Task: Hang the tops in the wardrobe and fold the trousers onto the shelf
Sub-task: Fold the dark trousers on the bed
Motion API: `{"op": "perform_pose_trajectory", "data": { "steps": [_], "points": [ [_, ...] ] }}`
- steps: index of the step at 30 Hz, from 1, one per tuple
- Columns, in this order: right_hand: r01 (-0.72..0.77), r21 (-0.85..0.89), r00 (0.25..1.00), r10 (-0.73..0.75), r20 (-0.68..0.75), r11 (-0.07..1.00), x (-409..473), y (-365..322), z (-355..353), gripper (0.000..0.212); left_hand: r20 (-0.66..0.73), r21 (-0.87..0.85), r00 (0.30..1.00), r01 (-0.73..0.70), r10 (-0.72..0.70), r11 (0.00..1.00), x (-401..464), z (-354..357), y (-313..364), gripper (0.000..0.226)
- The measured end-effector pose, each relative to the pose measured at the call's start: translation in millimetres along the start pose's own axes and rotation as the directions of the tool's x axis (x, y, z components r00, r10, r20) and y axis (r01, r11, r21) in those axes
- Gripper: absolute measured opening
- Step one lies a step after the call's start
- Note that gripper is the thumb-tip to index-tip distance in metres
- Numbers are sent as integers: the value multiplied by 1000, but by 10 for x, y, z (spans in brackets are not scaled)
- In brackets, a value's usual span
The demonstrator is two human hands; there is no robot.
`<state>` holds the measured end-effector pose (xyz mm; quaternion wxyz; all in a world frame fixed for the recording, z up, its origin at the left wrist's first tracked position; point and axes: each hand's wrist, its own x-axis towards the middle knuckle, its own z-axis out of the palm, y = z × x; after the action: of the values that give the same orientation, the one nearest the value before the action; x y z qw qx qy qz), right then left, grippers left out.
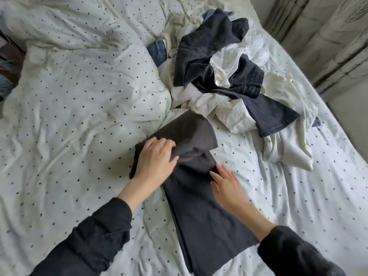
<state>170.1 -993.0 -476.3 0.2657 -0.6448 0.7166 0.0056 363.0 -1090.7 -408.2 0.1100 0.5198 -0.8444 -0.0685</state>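
Near the heap of dark and white clothes point(229, 76), our left hand point(154, 160) grips the dark grey cotton trousers point(199, 216); our right hand point(227, 184) presses them, fingers straight.

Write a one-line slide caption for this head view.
Left hand grips dark trousers mid-fold; right hand presses them flat.

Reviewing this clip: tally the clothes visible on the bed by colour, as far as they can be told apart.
Dark grey: 1, the trousers under both hands.
Black or dark denim: 1, the jeans in the pile.
Blue denim: 1, a piece half hidden.
White or cream: at least 2, tangled garments, exact count unclear.
Total: at least 5.
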Motion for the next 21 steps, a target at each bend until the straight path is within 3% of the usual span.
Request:
{"op": "perform_pose_trajectory", "data": {
  "steps": [3,5,8,11,12,14,16,18,21],
  "points": [
    [5,103,972,20,-236,995,-233,98,51,24,165,-1,985,-43,43,999,-407,365,257,41],
    [26,122,911,26,-411,992,-285,52,-23,21,321,-12,944,-70,70,997,-552,477,413,42],
    [201,4,805,-163,-570,980,-310,-50,-45,24,318,-152,946,-15,63,988,-634,548,454,34],
    [342,-145,813,-370,-449,928,-293,-136,103,36,142,-243,990,17,19,970,-528,455,244,16],
    [346,-196,840,-396,-371,917,-277,-130,193,39,82,-235,997,10,10,972,-455,438,133,16],
    [308,-249,912,-360,-197,918,-260,-112,370,54,89,-197,994,74,-58,978,-264,395,-106,28],
    [267,-244,950,-297,-94,932,-270,-82,498,65,263,-155,955,179,-134,972,-23,356,-293,46],
    [249,-235,957,-275,-87,940,-305,-55,575,66,459,-141,872,259,-169,955,200,397,-473,64],
    [258,-223,945,-294,-143,940,-335,-15,615,62,656,-327,726,519,-206,790,363,471,-583,88]
  ]
}}
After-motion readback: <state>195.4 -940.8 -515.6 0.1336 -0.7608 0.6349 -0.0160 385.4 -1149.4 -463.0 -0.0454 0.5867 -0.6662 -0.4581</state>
